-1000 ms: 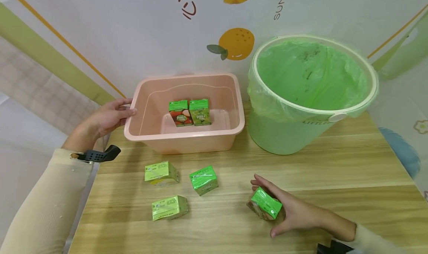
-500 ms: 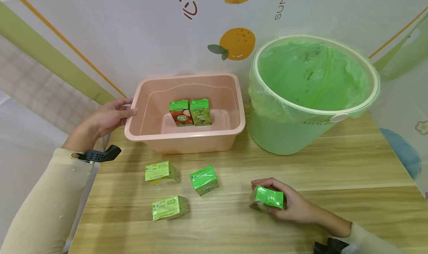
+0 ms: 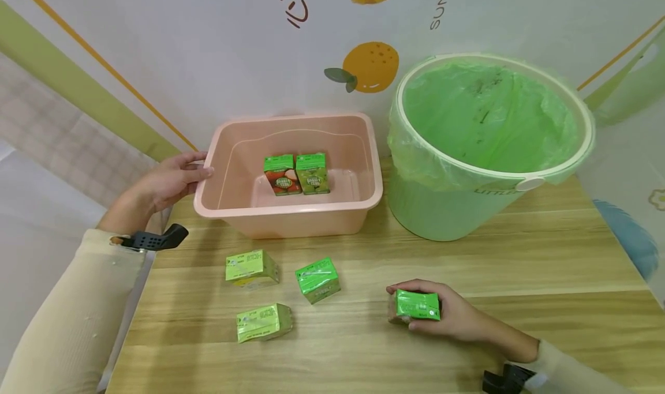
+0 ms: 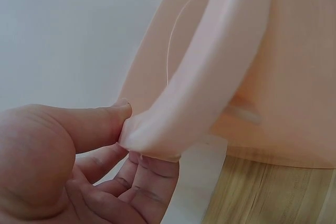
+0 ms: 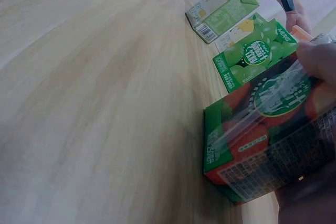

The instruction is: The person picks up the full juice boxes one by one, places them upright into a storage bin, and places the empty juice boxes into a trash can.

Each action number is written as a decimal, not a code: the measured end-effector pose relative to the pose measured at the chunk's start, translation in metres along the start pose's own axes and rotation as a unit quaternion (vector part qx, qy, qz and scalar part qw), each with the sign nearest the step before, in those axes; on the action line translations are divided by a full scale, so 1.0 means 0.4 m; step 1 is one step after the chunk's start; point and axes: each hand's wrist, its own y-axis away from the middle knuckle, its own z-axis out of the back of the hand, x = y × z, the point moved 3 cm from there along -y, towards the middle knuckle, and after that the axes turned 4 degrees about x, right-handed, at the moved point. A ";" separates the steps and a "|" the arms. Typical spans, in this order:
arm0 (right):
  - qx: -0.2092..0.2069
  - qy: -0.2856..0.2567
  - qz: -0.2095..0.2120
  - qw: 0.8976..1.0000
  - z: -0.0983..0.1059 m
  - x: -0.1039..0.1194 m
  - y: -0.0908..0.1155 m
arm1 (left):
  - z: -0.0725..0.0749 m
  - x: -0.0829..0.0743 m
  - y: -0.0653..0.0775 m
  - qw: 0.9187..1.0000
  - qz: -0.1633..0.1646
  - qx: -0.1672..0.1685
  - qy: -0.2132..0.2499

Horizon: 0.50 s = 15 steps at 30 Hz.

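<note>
My left hand (image 3: 167, 185) pinches the left rim of a pink plastic basin (image 3: 291, 210). In the left wrist view the thumb lies over the rim (image 4: 194, 82) and the fingers curl beneath it. Toward the front right, my right hand (image 3: 459, 316) grips an upright juice box (image 3: 417, 306) between thumb and fingers. The right wrist view shows this juice box (image 5: 257, 108) with red fruit on its side, a straw along it, and its bottom edge close to the tabletop. Inside the basin lie a red-and-green juice box (image 3: 283, 180) and a green one (image 3: 313, 177), side by side.
Left of my right hand stand a bright green juice box (image 3: 318, 280) and two yellow-green juice boxes, one behind (image 3: 251, 268) and one nearer (image 3: 264, 323). A green trash bin (image 3: 436, 209) with a green liner stands right of the basin. The wooden table (image 3: 353, 359) meets a printed cloth behind.
My right hand, spread around the juice box earlier, has closed on it. The box has turned so its top lies nearly level across the view. My left hand has stayed at the rim.
</note>
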 end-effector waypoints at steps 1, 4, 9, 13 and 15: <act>-0.001 0.000 -0.004 1.000 0.000 -0.001 -0.001 | 0.001 0.000 0.000 1.000 0.001 0.000 0.003; 0.000 -0.005 -0.004 1.000 0.000 -0.004 -0.003 | 0.000 0.000 0.000 1.000 0.000 0.003 0.009; 0.002 -0.003 -0.001 1.000 0.006 0.001 -0.011 | -0.001 0.001 -0.001 1.000 -0.002 0.005 0.011; 0.002 0.006 -0.002 1.000 0.018 0.030 -0.035 | -0.001 0.002 0.000 1.000 -0.004 0.002 0.010; -0.002 0.014 -0.001 1.000 0.026 0.051 -0.052 | 0.000 0.003 0.002 1.000 -0.004 0.000 0.010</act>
